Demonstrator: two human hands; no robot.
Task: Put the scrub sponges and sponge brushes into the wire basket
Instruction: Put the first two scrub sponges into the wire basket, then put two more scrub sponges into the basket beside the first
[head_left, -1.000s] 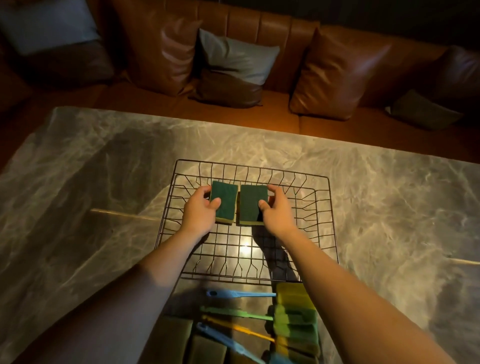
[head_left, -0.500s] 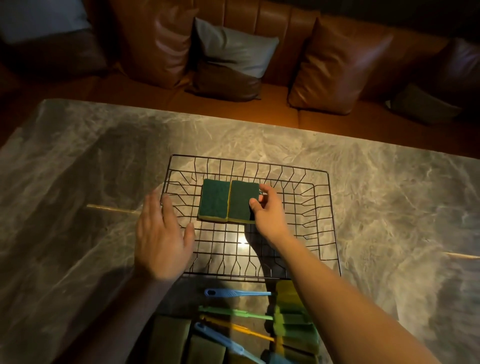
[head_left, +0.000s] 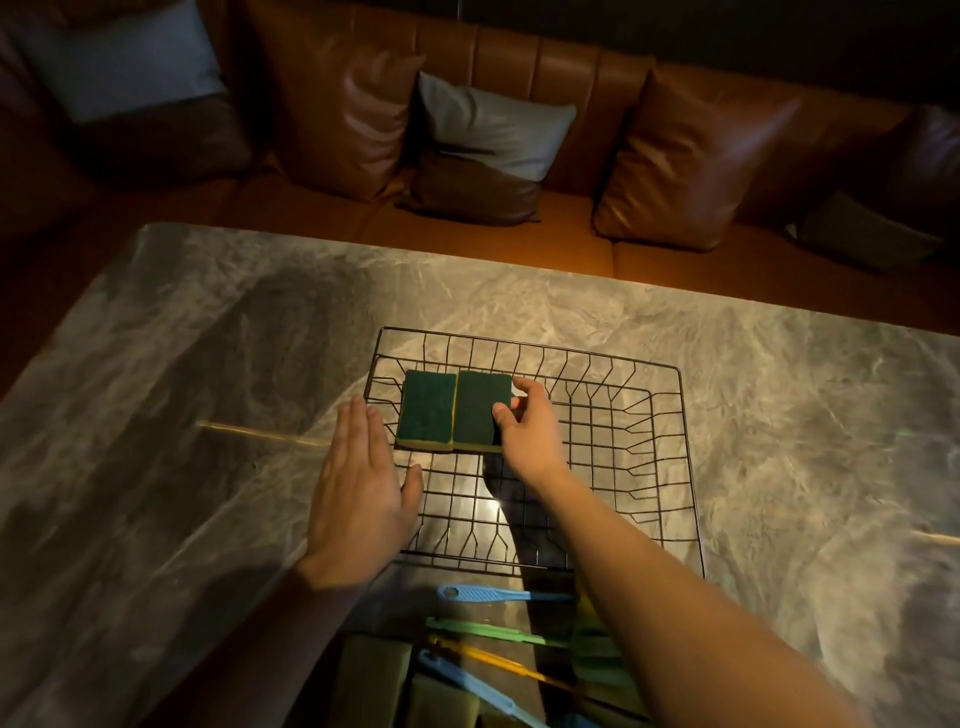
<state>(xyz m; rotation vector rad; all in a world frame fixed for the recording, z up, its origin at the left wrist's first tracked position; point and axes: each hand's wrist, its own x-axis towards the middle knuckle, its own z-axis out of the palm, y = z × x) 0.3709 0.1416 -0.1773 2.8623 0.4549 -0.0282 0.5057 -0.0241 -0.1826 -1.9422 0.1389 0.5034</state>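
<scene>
A black wire basket (head_left: 670, 447) sits on the marble table. Two green scrub sponges lie side by side in its far left corner: the left sponge (head_left: 427, 410) and the right sponge (head_left: 480, 405). My right hand (head_left: 530, 431) pinches the right sponge's right edge between thumb and fingers. My left hand (head_left: 363, 493) hovers flat and open over the basket's left rim, holding nothing. In front of the basket lie sponge brushes with blue (head_left: 483, 593), green (head_left: 483, 630) and orange (head_left: 488, 656) handles, their heads hidden under my right forearm, plus more sponges (head_left: 371, 675).
The grey marble table (head_left: 208, 364) extends left and right of the basket. A brown leather sofa (head_left: 332, 98) with cushions runs behind the table's far edge. The room is dim.
My left hand has let go of the left sponge and drawn back toward me, over the basket's left rim. Both sponges now lie pushed together toward the left, the right hand still on one.
</scene>
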